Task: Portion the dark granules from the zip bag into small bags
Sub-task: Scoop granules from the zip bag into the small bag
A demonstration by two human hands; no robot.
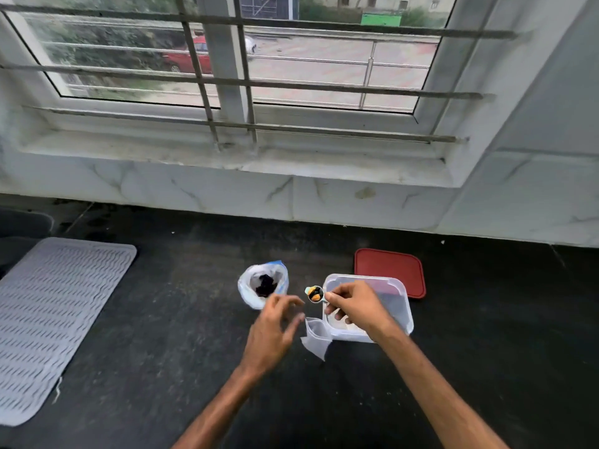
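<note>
Left hand [275,322] blurred; mat [58,319] cut off left.

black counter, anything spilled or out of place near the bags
No spill shows, though dark granules would hide on the black counter. The small clear bag slumps crumpled against the clear plastic tub while the right hand holds a loaded teal scoop.

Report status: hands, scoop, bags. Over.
Right hand pinches loaded scoop. Left hand open, beside small bag. Zip bag stands open. No obstruction seen.

Right hand [353,306] holds a scoop [315,293] beside the zip bag [248,294] (dark granules [265,284] inside).
</note>
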